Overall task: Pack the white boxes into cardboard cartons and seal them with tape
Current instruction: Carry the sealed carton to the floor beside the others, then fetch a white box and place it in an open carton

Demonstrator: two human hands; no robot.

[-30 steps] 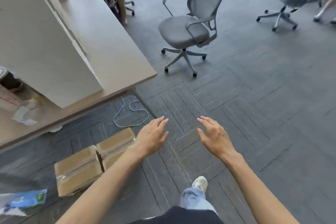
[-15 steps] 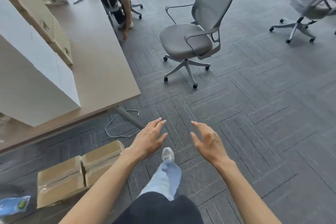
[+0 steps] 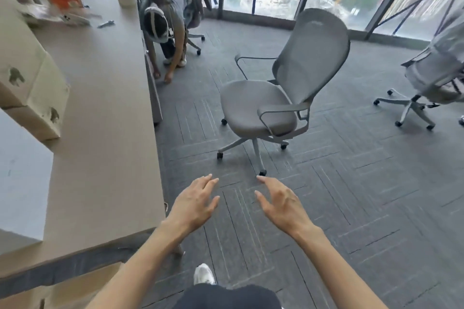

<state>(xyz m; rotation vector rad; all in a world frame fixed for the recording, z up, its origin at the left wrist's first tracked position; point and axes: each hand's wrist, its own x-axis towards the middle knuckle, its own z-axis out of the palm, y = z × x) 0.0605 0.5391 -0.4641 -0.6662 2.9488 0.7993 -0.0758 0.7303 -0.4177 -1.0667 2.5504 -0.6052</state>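
Now: view lifted since a second ago; cartons (image 3: 75,290) slid to the 7 o'clock edge.
Hands: left hand (image 3: 193,206) and right hand (image 3: 281,204) spread, holding nothing.
Meaning: probably walking, nothing being packed.

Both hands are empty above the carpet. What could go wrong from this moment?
The office chair stands just ahead of the left hand and right hand; a step forward may catch its wheeled base. A person crouches on the floor by the table, so moving that way risks a collision. The cardboard carton on the floor at lower left could trip a foot.
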